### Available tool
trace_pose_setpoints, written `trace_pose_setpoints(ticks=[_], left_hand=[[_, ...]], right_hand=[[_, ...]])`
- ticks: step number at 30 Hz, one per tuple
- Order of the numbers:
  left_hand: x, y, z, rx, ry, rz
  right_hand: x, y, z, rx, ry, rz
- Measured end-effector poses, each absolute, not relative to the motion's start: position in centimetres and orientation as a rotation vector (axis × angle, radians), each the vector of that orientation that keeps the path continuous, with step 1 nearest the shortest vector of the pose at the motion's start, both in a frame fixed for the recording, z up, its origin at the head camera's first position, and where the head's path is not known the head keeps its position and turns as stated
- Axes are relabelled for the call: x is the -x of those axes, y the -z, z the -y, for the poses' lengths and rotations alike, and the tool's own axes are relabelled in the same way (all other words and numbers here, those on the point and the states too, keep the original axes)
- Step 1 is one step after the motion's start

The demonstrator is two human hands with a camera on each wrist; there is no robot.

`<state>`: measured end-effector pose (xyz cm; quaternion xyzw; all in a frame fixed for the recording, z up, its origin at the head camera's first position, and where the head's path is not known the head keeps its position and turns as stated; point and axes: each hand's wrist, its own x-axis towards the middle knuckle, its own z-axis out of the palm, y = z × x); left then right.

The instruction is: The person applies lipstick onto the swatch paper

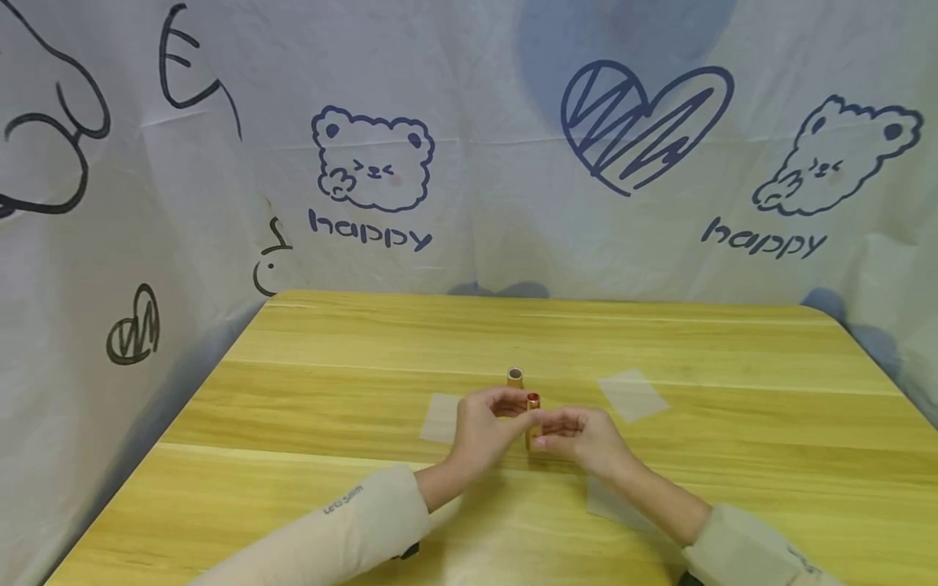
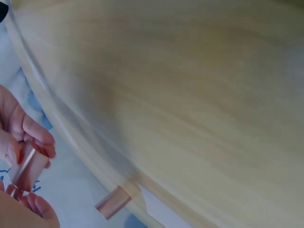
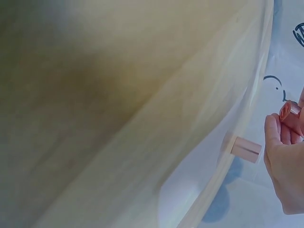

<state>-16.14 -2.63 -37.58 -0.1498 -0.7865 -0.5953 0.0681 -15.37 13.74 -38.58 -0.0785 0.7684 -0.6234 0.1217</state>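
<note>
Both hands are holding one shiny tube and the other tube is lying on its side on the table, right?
The other tube isn't lying down; it stands upright on the table, as the head view shows. The left hand and right hand do hold one shiny tube.

Worktop (image 1: pixel 733 358): yellow wood-grain, grain running side to side, far corners rounded. Backdrop (image 1: pixel 484 195): pale creased sheet beyond far edge, dark-blue line drawings. Bear drawing (image 1: pixel 374 159) with "happy" lettering (image 1: pixel 370 230), above left part of far edge; second bear drawing (image 1: pixel 843 155), slanted, same word beneath, towards far right corner; hatched heart (image 1: pixel 639 130) between. Large blue patch (image 1: pixel 623 32) above heart. Side sheet (image 1: pixel 44 423) beyond left edge: black line drawings, small heart (image 1: pixel 133 330). Light soft.
</note>
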Motion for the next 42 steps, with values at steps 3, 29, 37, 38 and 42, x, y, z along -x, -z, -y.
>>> trace_pose_setpoints(ticks=[3, 29, 37, 38, 42], left_hand=[[16.0, 37.6, 2.4, 0.422, 1.759, 2.366], [16.8, 37.6, 3.4, 0.666, 1.866, 2.452], [17.2, 37.6, 3.9, 0.718, 1.929, 2.486], [17.2, 37.6, 3.9, 0.723, 1.94, 2.486], [17.1, 37.5, 4.0, 0.705, 1.973, 2.488]], right_hand=[[15.4, 38.6, -13.6, 0.226, 1.821, -2.246], [15.5, 38.6, -14.4, 0.322, 1.775, -2.171], [15.6, 38.5, -14.7, 0.383, 1.741, -2.172], [15.6, 38.5, -14.7, 0.386, 1.739, -2.174], [15.6, 38.5, -14.7, 0.397, 1.73, -2.178]])
